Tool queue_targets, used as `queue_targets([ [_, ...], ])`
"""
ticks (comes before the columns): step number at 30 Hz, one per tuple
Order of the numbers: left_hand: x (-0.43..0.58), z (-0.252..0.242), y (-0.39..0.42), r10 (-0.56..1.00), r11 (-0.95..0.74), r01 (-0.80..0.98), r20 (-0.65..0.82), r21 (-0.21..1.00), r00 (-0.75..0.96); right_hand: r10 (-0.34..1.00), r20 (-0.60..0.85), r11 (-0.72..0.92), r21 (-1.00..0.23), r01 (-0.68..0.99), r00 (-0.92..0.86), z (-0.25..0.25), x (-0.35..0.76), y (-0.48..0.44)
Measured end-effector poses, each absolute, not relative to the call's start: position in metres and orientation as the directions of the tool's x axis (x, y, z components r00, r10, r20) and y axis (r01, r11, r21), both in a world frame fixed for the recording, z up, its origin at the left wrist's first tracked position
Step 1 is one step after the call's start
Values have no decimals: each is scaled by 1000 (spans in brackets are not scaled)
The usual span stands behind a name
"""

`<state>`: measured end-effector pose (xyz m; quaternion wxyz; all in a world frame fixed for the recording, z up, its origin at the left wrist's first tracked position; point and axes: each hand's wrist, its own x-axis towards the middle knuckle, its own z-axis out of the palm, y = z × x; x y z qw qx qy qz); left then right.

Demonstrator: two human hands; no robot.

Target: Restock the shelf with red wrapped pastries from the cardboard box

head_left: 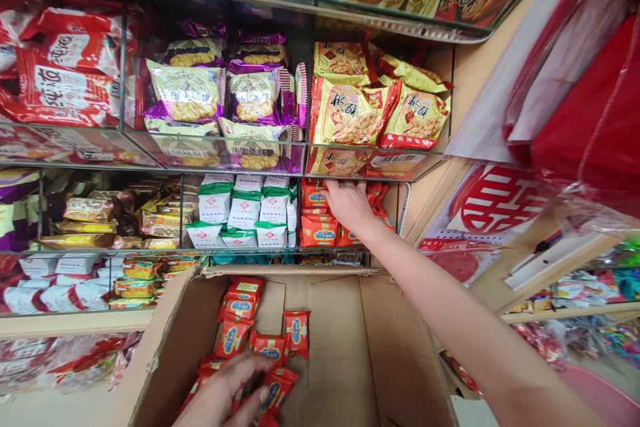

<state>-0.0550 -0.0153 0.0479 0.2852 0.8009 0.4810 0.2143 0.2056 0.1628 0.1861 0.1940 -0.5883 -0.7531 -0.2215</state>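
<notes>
An open cardboard box point(380, 353) sits below the glass shelves, with several small orange-red snack packets point(239, 320) lying in its left half. My left hand point(225, 393) is down in the box, its fingers curled on one of these packets point(277, 390). My right hand point(347, 203) reaches into the right compartment of the middle shelf, palm down on a pile of the same orange-red packets point(317, 227). Its fingers are pushed in among them; whether it grips one is hidden.
Glass shelves point(200, 167) hold purple-and-yellow biscuit bags point(187, 90), yellow cookie bags point(350, 113), red packs point(65, 73) at left, and green-white packets point(240, 210) beside my right hand. Red bags and a red paper emblem point(493, 200) hang on the wall at right.
</notes>
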Motion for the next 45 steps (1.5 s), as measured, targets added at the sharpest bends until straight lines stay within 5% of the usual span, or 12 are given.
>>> queue_targets([
  [4,-62,54,15,838,-537,772,325,341,439,815,509,239,140,961,-277,192,204,160],
  [8,-68,39,30,831,-476,872,380,113,405,752,559,327,143,934,-349,193,209,151],
  [15,-74,29,33,798,-517,851,412,91,440,659,719,210,105,972,-220,172,243,120],
  [22,-18,117,41,706,-676,715,432,178,560,726,672,207,-14,978,-144,161,260,133],
  [26,18,162,62,550,-778,626,531,44,645,755,614,316,-34,948,-230,171,261,141],
  [30,54,181,105,524,-723,674,517,-149,677,758,591,294,69,953,-276,181,258,142],
  [37,92,173,140,593,-644,745,502,-174,629,796,548,243,100,965,-257,187,251,139],
  [45,87,169,134,599,-621,755,493,-212,631,762,599,339,-44,940,-247,183,263,122],
])
